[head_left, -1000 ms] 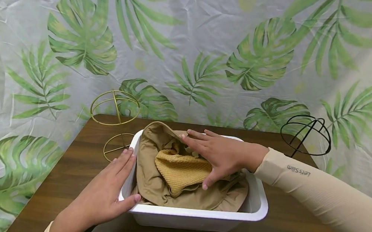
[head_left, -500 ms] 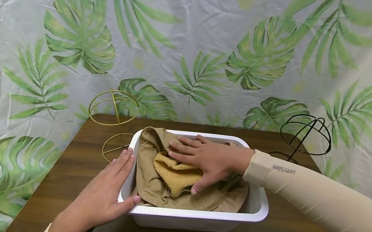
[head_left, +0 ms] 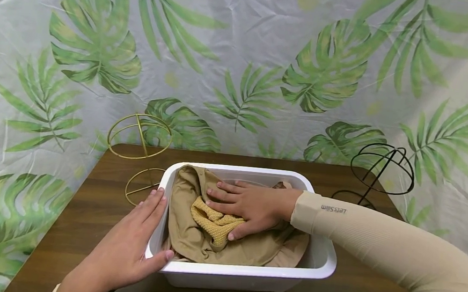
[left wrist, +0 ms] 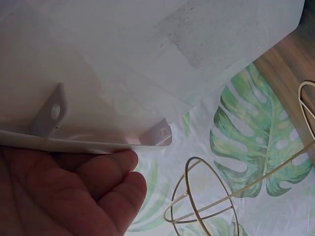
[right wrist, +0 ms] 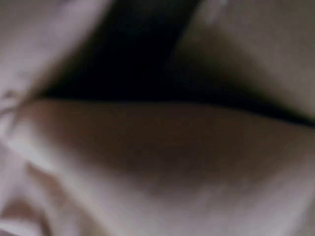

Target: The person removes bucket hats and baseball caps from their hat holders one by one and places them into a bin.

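Note:
A white plastic tub stands on the table, holding khaki fabric with a yellow waffle-knit piece on top. My right hand presses into the fabric with spread, straight fingers and covers part of the yellow knit. At the tub's left side, my left hand rests on the rim, thumb at the near corner and fingers along the side. In the left wrist view the fingers lie against the rim's edge. The right wrist view shows only blurred, dark folds of cloth.
A gold wire stand is on the brown wooden table behind the tub's left side. A black wire stand stands at the back right. Behind the table hangs a leaf-patterned sheet.
My right hand has moved left and down into the tub, flattening the raised khaki fabric and bunching the yellow knit. The left hand stays on the rim.

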The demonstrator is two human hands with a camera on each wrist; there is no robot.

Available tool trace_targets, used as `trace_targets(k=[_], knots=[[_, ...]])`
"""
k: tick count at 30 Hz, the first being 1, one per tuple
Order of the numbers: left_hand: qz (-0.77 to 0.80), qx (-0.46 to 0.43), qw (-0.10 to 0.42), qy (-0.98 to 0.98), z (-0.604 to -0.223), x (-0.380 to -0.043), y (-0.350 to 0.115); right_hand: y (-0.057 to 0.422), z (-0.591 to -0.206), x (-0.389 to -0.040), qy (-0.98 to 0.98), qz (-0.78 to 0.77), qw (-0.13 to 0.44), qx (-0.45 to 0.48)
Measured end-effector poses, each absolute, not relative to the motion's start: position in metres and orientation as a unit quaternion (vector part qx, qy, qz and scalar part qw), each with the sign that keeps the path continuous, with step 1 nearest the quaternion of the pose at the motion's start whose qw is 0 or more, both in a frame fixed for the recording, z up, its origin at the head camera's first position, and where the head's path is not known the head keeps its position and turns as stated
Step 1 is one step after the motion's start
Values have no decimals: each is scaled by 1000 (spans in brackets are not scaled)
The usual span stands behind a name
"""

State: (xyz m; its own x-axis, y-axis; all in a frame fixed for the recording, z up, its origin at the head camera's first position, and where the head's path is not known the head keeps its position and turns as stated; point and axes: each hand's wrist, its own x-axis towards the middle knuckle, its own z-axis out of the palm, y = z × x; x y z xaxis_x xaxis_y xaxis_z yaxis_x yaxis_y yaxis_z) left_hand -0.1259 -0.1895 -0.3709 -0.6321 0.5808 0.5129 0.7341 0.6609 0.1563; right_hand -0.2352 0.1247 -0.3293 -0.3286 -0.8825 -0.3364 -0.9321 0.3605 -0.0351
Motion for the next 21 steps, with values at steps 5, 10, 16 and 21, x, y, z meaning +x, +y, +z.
trace_targets(k=[5, 10, 16, 21], knots=[[-182, -367, 224, -884, -368, -120, -196, 111, -339, -239, 803, 88, 179, -562], [-185, -376, 235, -877, -368, -118, -197, 104, -354, -239, 803, 101, 217, -546], [-179, -375, 230, -880, -369, -119, -194, 104, -375, -235, 811, 107, 244, -521], [-167, -365, 212, -891, -369, -124, -190, 108, -384, -237, 818, 116, 246, -507]])
